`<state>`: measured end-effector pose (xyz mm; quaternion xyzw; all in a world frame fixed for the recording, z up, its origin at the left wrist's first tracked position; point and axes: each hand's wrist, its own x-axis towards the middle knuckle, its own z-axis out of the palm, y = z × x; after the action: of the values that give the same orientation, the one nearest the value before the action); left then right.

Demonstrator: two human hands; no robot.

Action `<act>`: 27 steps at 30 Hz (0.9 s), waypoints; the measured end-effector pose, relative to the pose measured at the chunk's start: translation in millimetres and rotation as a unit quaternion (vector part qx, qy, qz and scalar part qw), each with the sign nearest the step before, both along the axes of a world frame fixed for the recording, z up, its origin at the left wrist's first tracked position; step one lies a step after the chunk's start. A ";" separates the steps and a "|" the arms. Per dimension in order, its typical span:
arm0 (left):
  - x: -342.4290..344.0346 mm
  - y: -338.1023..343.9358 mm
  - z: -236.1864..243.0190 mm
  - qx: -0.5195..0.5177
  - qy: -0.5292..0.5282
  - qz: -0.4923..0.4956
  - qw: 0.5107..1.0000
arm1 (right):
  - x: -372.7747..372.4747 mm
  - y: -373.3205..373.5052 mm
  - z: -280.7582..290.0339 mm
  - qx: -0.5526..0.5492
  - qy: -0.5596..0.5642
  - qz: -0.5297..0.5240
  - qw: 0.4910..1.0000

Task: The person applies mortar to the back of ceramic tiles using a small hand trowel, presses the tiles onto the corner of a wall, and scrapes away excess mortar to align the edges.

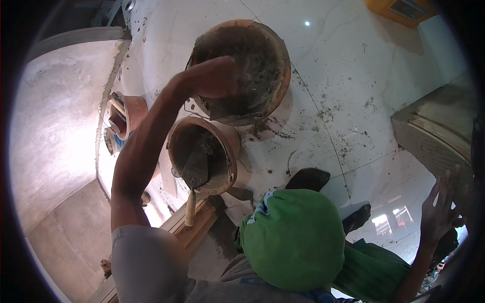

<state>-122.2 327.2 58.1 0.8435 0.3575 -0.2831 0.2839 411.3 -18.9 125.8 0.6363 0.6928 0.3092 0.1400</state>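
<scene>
A large round bucket [284, 76] with an orange-brown, mortar-smeared wall holds grey wet mortar. Over it reaches my left hand [214, 78], blurred by motion; its fingers and anything in them cannot be made out. Nearer to me stands a smaller bucket [232, 146] with a wire handle. A trowel [196, 169] leans in it, grey blade inside and pale wooden handle sticking out over the near rim. At the far right my right hand [444, 202] has its fingers spread, close to the lower edge of a wood-toned block [429, 129]; whether they touch is unclear.
Glossy white floor tiles [333, 86] carry mortar crumbs. A tipped orange bucket [136, 108] with tools lies at left by a pale wall [60, 111]. Wooden boards [202, 217] sit below the small bucket. A yellow box [399, 10] stands far right. My green-clad knee [293, 237] rises in front.
</scene>
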 end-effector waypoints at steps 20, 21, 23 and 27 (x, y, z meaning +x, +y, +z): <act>235.3 -124.5 -25.6 -0.226 -0.420 0.369 0.798 | -7.1 12.9 11.1 0.013 -0.050 0.037 0.998; 257.2 -128.0 -48.0 -0.257 -0.405 0.358 0.801 | -5.0 10.8 13.1 0.009 -0.053 0.037 0.998; 296.3 -134.0 -70.6 -0.251 -0.451 0.325 0.792 | -6.1 5.1 13.6 -0.027 -0.012 0.008 1.000; 346.5 -133.1 -102.5 -0.113 -0.471 0.239 0.842 | -11.2 4.7 10.1 -0.052 0.002 -0.005 0.999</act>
<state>224.4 194.1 -44.3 0.7258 0.3368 0.1860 0.5702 400.1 -14.2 135.9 0.6322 0.7049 0.2710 0.1730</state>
